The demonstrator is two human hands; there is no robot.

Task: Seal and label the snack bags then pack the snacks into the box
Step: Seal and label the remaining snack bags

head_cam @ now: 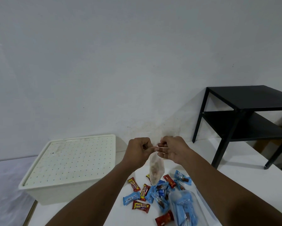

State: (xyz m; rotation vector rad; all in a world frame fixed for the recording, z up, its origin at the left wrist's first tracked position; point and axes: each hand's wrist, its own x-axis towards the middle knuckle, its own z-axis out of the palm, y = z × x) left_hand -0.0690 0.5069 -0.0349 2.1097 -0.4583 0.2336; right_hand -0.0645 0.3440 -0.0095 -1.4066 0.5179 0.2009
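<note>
Head view: my left hand (137, 152) and right hand (174, 150) pinch the top of a translucent plastic snack bag (155, 170). A cream lidded plastic box (71, 163) sits at the worktop's (231, 170) left edge.

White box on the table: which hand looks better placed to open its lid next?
Probably the left hand: the white box sits on its side, while the right hand would cross the bag both pinch.
</note>
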